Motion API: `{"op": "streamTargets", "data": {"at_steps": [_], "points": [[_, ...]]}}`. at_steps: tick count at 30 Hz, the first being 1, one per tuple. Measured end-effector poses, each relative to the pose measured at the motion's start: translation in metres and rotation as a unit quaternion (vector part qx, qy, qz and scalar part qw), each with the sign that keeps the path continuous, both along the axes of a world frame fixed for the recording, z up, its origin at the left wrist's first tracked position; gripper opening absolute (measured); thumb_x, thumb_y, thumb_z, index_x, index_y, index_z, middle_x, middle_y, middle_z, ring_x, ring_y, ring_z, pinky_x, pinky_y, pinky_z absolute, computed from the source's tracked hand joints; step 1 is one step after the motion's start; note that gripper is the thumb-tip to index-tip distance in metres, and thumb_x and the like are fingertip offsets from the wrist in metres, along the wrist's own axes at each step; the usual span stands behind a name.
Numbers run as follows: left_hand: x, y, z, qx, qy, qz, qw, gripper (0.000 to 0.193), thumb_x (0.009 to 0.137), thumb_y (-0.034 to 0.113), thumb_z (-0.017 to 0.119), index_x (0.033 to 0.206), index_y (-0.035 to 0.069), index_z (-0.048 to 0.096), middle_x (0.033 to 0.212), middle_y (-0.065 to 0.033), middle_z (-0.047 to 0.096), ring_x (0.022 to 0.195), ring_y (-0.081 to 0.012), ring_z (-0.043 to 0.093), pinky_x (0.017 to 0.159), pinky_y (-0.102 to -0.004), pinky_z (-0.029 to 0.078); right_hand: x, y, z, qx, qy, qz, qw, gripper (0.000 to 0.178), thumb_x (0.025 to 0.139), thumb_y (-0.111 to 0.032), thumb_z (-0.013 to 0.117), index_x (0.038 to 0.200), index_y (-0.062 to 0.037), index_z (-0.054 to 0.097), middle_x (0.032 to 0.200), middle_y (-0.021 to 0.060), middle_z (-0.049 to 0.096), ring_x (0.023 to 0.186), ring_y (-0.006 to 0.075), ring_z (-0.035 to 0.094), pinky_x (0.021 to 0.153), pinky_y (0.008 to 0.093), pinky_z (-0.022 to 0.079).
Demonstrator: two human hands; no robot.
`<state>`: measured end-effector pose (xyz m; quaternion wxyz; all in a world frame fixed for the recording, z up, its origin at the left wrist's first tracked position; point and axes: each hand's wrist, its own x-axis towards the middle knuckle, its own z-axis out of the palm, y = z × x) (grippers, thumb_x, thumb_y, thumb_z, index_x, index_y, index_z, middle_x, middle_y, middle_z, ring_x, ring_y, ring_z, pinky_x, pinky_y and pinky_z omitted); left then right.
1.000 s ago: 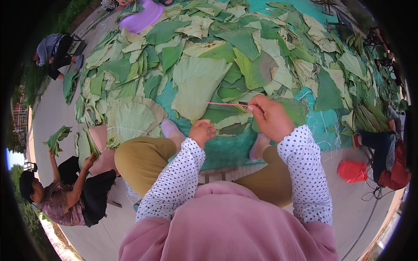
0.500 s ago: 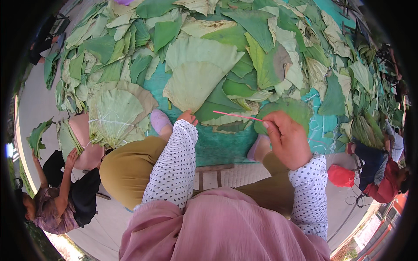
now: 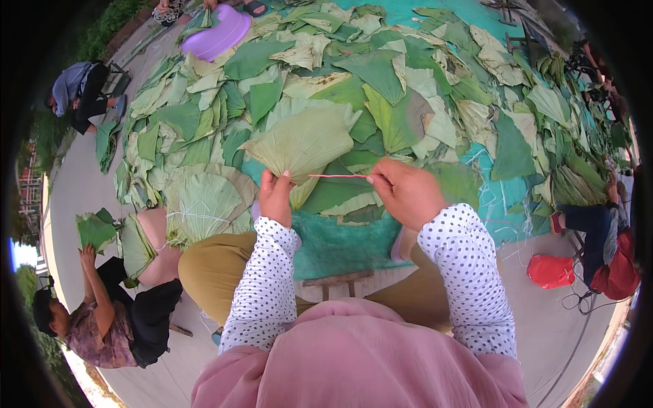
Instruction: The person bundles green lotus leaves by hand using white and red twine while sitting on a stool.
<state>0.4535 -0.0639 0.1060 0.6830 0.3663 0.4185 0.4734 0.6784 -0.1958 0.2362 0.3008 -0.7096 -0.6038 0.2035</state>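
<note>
My left hand (image 3: 275,198) is closed on the narrow base of a pale green, fan-shaped folded lotus leaf (image 3: 303,139); whether it is one leaf or a stack I cannot tell. Between the thumb and fingers of my right hand (image 3: 410,194) is pinched one end of a thin pink string (image 3: 338,176). It stretches straight across to the left, its far end by the leaf's base near my left fingertips. Close to my left forearm lies a fan-shaped bundle of leaves (image 3: 204,204) bound with white string.
A wide heap of loose lotus leaves (image 3: 384,75) covers the green sheet (image 3: 326,248) before me. A purple basin (image 3: 219,34) stands at the far left. One co-worker (image 3: 102,319) sits at left holding leaves; others sit farther off. On the right are a red bag (image 3: 549,270) and white strings (image 3: 491,180).
The left hand has risen, with the lotus leaf tipped back in it. My right hand has moved left, bringing the pink string to the leaf's base. The whole view has shifted, showing the purple basin.
</note>
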Motion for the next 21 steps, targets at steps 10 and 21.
{"op": "streamTargets", "data": {"at_steps": [10,21], "points": [[0.013,-0.029,0.076,0.049,0.016,-0.109,0.993,0.023,0.094,0.009,0.056,0.117,0.005,0.057,0.109,-0.0047,0.063,0.097,-0.0164,0.061,0.082,-0.0346,0.051,0.001,0.003,0.0,0.07,-0.064,0.022,0.995,0.012,0.089,-0.016,0.059,0.086,-0.0056,0.055,0.074,0.0138,0.061,0.066,0.0354,0.06,0.059,0.0454,0.046],[0.03,-0.029,0.086,0.102,0.118,-0.113,0.981,0.028,0.092,0.009,0.061,0.12,0.003,0.059,0.108,-0.0023,0.063,0.092,-0.0114,0.059,0.078,-0.0276,0.051,0.01,-0.001,0.001,0.067,-0.078,-0.009,0.995,0.015,0.088,-0.019,0.059,0.085,-0.0054,0.054,0.072,0.0147,0.061,0.066,0.0369,0.06,0.059,0.0472,0.046]]}}
